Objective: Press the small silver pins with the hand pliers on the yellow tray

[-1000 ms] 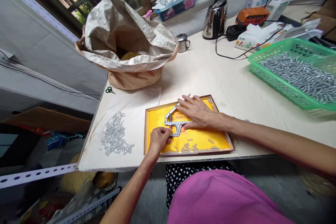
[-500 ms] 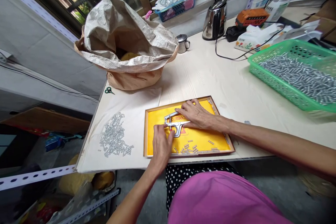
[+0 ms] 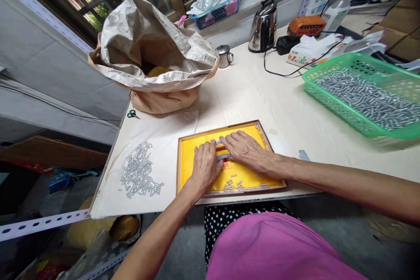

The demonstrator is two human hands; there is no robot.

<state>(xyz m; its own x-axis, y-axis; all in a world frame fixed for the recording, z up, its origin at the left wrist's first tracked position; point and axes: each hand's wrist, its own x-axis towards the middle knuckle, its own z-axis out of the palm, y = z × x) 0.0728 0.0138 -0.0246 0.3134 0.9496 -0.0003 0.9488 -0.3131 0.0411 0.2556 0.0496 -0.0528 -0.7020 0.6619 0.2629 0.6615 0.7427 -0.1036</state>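
Observation:
A pair of silver metal pliers (image 3: 224, 156), like snap-fastener pliers, lies over a shallow tray (image 3: 180, 162) with a yellow base. My left hand (image 3: 206, 162) is closed around the head end of the pliers and covers most of it. On the handle side, my right hand (image 3: 246, 151) grips the pliers with its fingers over the upper handle. Small metal pins (image 3: 233, 185) are scattered along the tray's near edge, below my hands. More of them line its right side. To the left, a heap of the same kind of silver pins (image 3: 139, 173) rests on a white sheet.
A green basket (image 3: 341, 118) full of small metal pieces stands at the right. Behind the tray is a large open woven sack (image 3: 164, 100). Small scissors (image 3: 133, 114), a metal cup (image 3: 224, 57), a kettle (image 3: 262, 28) and an orange battery (image 3: 306, 26) sit farther off.
My left hand has moved up and over the head of the pliers, hiding it. My right hand has closed further on the handles. The view has shifted slightly.

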